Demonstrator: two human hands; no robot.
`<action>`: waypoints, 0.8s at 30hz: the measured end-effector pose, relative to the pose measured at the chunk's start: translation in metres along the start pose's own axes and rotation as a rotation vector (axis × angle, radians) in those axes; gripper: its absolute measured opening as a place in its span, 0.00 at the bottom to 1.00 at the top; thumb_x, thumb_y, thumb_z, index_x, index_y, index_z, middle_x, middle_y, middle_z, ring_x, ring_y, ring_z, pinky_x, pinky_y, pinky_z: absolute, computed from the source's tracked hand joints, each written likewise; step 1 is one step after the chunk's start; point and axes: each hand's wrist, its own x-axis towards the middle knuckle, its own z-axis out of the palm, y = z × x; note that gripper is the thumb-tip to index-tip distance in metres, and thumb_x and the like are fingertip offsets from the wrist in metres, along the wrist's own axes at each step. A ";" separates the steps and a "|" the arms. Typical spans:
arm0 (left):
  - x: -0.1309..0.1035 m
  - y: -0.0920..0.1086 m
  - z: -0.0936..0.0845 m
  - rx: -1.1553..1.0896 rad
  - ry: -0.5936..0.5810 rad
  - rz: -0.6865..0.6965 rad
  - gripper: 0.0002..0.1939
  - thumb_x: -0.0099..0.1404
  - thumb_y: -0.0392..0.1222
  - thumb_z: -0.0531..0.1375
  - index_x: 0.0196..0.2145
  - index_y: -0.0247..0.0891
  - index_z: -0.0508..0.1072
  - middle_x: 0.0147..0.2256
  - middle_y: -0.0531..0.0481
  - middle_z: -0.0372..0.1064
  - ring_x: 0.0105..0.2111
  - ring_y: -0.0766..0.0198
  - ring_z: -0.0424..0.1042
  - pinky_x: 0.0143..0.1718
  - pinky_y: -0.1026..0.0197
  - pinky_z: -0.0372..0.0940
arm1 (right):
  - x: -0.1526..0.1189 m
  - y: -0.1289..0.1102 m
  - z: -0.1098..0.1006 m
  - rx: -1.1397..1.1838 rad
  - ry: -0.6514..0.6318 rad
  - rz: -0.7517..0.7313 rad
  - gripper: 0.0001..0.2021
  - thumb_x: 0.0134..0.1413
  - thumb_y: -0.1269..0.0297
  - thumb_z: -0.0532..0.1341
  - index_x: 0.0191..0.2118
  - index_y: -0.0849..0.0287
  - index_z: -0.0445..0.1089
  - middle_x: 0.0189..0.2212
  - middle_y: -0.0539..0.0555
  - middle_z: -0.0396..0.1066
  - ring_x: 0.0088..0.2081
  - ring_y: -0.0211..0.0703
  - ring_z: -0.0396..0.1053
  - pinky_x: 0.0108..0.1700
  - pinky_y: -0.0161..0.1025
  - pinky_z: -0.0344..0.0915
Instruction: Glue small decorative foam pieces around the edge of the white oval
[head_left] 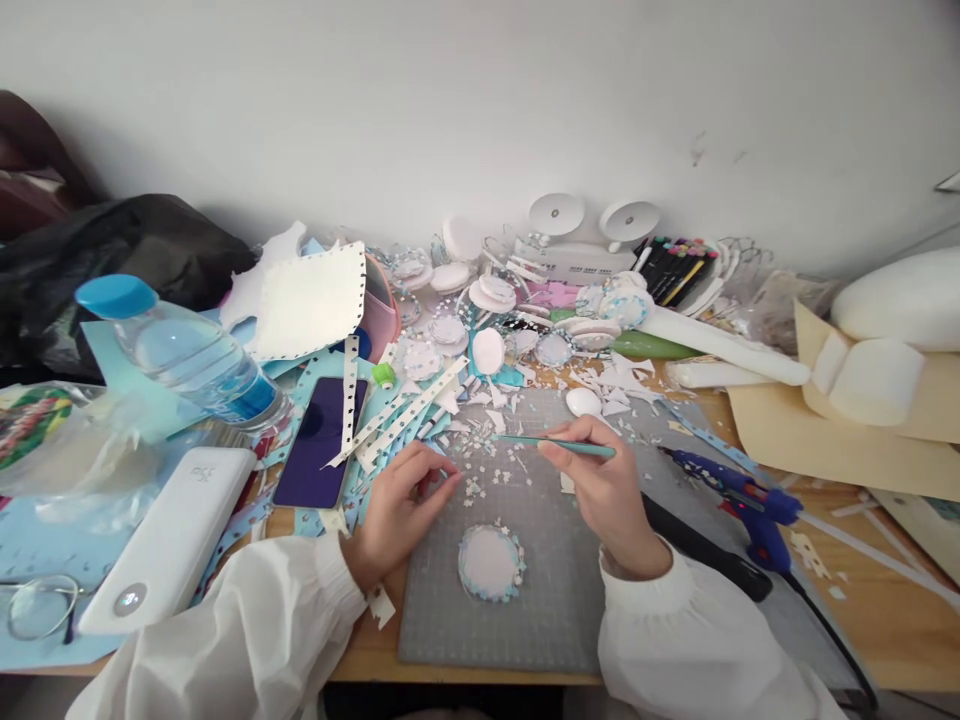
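Observation:
My right hand point(600, 490) grips slim teal tweezers point(592, 446) between thumb and fingers. Their thin tip points left, over small star-shaped paper pieces point(476, 490) scattered on the grey cutting mat point(450, 620). To the left, my left hand point(405, 500) is curled at the mat's edge, thumb and index fingertips nearly together; whether something tiny is between them I cannot make out. Below and between both hands lies a round white disc point(490, 563), its rim edged with pale blue and white stars, denser on the right side. Neither hand touches it.
A blue glue gun point(742, 495) with a cord lies on the right. Left are a phone point(319, 440), a white power bank point(172, 535) and a water bottle point(187, 355). Paper scraps point(611, 385) and several decorated discs point(491, 292) crowd the back by the wall.

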 end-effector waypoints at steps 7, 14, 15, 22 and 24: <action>0.001 0.006 -0.004 -0.407 -0.131 -0.242 0.17 0.65 0.52 0.58 0.32 0.35 0.78 0.28 0.47 0.72 0.30 0.62 0.67 0.30 0.63 0.59 | -0.034 -0.029 0.017 -0.480 -0.066 -0.664 0.11 0.50 0.77 0.63 0.35 0.51 0.69 0.33 0.50 0.78 0.33 0.43 0.73 0.43 0.48 0.62; -0.003 0.007 0.001 -0.834 -0.369 -0.460 0.26 0.60 0.57 0.62 0.17 0.35 0.62 0.16 0.58 0.47 0.19 0.72 0.45 0.21 0.64 0.43 | -0.056 -0.027 0.051 -0.803 -0.163 -0.915 0.12 0.55 0.78 0.59 0.31 0.50 0.67 0.36 0.48 0.78 0.34 0.41 0.72 0.46 0.47 0.62; -0.002 0.008 0.001 -0.867 -0.376 -0.480 0.26 0.59 0.56 0.62 0.16 0.36 0.59 0.16 0.59 0.45 0.19 0.72 0.44 0.21 0.64 0.41 | -0.056 -0.028 0.055 -0.837 -0.163 -0.932 0.12 0.55 0.78 0.58 0.31 0.50 0.67 0.35 0.49 0.77 0.34 0.41 0.71 0.46 0.47 0.62; 0.001 0.004 -0.002 -0.951 -0.305 -0.579 0.16 0.58 0.50 0.62 0.23 0.33 0.73 0.14 0.61 0.41 0.16 0.73 0.39 0.21 0.64 0.37 | -0.064 -0.037 0.038 -0.717 -0.203 -0.646 0.11 0.56 0.75 0.55 0.43 0.56 0.68 0.34 0.55 0.70 0.35 0.44 0.67 0.39 0.43 0.63; 0.000 0.001 -0.003 -0.914 -0.272 -0.578 0.14 0.58 0.48 0.62 0.23 0.33 0.75 0.13 0.60 0.42 0.16 0.73 0.40 0.21 0.63 0.37 | -0.073 -0.033 0.020 -0.730 -0.175 -0.489 0.04 0.57 0.70 0.57 0.38 0.57 0.66 0.29 0.53 0.68 0.31 0.42 0.66 0.34 0.39 0.62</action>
